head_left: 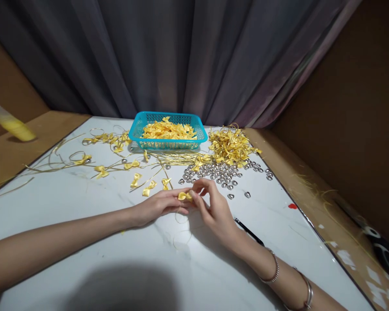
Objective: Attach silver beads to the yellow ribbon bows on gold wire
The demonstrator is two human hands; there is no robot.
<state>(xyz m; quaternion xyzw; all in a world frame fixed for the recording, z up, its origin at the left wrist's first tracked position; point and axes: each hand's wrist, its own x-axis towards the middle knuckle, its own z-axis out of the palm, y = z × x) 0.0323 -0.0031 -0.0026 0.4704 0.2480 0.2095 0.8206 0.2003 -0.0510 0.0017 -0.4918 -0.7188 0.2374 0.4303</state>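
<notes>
Both hands meet over the middle of the white table. Between them is a small yellow ribbon bow [184,196]. My left hand [158,204] holds it from the left with its fingers closed. My right hand [212,207] pinches the bow's right end between thumb and fingertips. A thin cord curls below the hands. Just beyond the fingers lie several loose yellow bows [149,188] and a scatter of silver heart-shaped beads [222,173]. Gold cords [178,159] lie in a bundle behind them.
At the back stands a turquoise basket [135,137] of yellow bows. Right of it is a heap of corded bows [230,146]. A black pen-like stick [249,231] lies by my right forearm. Black-handled scissors [384,248] lie at the far right, a yellow-filled tube [14,125] at left.
</notes>
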